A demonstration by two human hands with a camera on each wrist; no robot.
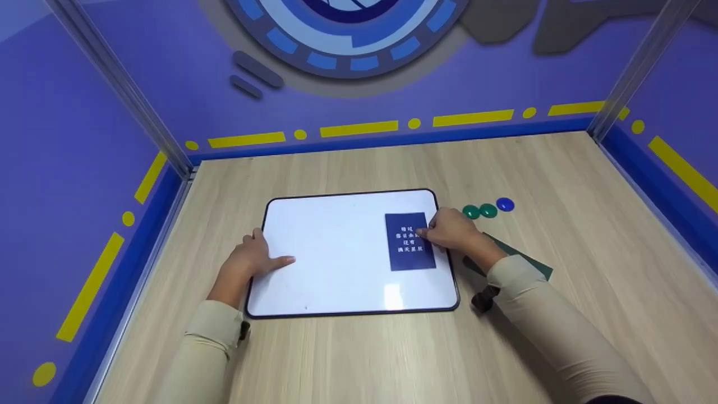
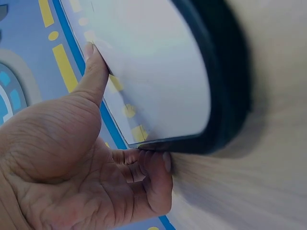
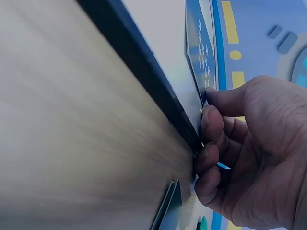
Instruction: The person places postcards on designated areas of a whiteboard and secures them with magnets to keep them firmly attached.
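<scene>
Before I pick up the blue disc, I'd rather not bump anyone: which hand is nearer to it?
Right: the right hand is at the navy card, left of the blue disc; the left hand is farther off, at the whiteboard's left edge.

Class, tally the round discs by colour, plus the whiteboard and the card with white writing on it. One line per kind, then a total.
Green discs: 2
Blue disc: 1
Whiteboard: 1
Blue card: 1
Total: 5

The blue card reads "错过 落日余… 还有 满天星辰", its second line partly covered.
</scene>
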